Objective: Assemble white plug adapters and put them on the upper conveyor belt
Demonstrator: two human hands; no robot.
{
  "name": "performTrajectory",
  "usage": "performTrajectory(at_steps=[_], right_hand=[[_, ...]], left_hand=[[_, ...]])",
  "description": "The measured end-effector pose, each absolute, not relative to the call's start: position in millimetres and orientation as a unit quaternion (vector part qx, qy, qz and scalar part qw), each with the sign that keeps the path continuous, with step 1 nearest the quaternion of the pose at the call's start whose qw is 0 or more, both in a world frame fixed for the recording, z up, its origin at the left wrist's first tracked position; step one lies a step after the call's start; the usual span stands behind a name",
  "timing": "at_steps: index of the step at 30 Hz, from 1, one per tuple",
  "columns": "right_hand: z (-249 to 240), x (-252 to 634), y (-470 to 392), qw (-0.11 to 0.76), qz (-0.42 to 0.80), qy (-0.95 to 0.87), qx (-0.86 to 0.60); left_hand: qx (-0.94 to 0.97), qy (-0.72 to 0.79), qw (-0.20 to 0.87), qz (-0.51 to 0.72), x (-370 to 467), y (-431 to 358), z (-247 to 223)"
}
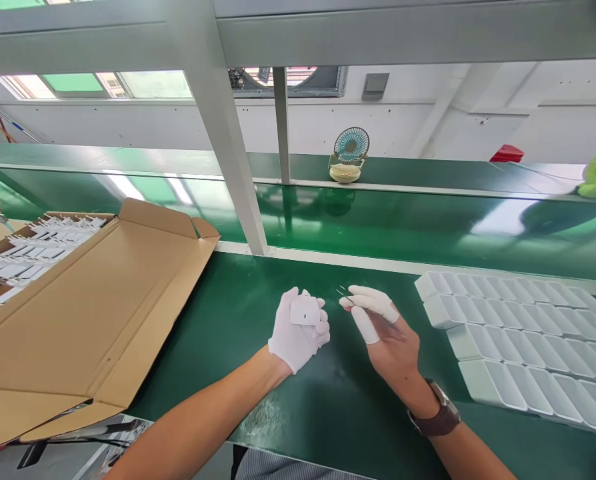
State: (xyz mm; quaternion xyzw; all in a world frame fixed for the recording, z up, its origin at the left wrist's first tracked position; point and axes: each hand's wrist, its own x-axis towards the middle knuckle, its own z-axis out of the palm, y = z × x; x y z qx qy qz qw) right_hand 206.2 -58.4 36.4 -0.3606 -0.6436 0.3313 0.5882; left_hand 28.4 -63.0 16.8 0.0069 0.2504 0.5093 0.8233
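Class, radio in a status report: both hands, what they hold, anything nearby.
Left hand gloved, gripping white block. Right hand pinching thin metal pin. White trays right, cardboard box left.

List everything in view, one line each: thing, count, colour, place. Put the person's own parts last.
Small rounded plastic block: one, white, held in the left hand.
Thin metal pins: count unclear, silvery, pinched at the right fingertips.
Rows of moulded plastic blocks: four rows, white, on the bench at right.
Open cardboard box: one, brown, on the left, holding white parts at its far end.
Work bench surface: one, green, under both hands.
Small desk fan: one, teal and cream, on the far ledge.
Metal frame post: one, grey, slanting up from the bench.
Wristwatch: one, brown strap, right wrist.
Left hand: white glove.
Right hand: bare, white finger cots.
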Motion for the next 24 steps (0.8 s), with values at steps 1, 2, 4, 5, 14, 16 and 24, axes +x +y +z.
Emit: performTrajectory(at_steps=[1,2,4,5,14,16,24], right_hand=[[31.4,205.1,-58.6,0.577,0.335,-0.655,-0.355],[26.5,204.3,-58.9,0.562,0.335,-0.669,-0.353],[18.2,203.3,-60.2,0.527,0.317,-0.704,-0.356],[15.0,203.2,-61.2,0.507,0.305,-0.724,-0.354],[8.7,208.7,-57.5,0.452,0.267,-0.781,-0.338],[8.6,209.1,-50.4,0.506,0.285,-0.734,-0.352],[8.2,204.0,-45.8,0.533,0.361,-0.664,-0.381]], left_hand=[[0.006,0.249,0.824,0.509,28.3,-62.6,16.1],[0.008,0.250,0.824,0.508,28.5,-62.2,15.6],[0.010,0.259,0.820,0.510,30.6,-62.3,16.2],[0.010,0.264,0.817,0.513,32.5,-63.0,17.5],[0.103,0.284,0.807,0.508,46.7,-74.3,25.8],[0.107,0.289,0.818,0.486,42.9,-71.1,22.8],[0.027,0.201,0.841,0.502,28.5,-63.2,21.3]])
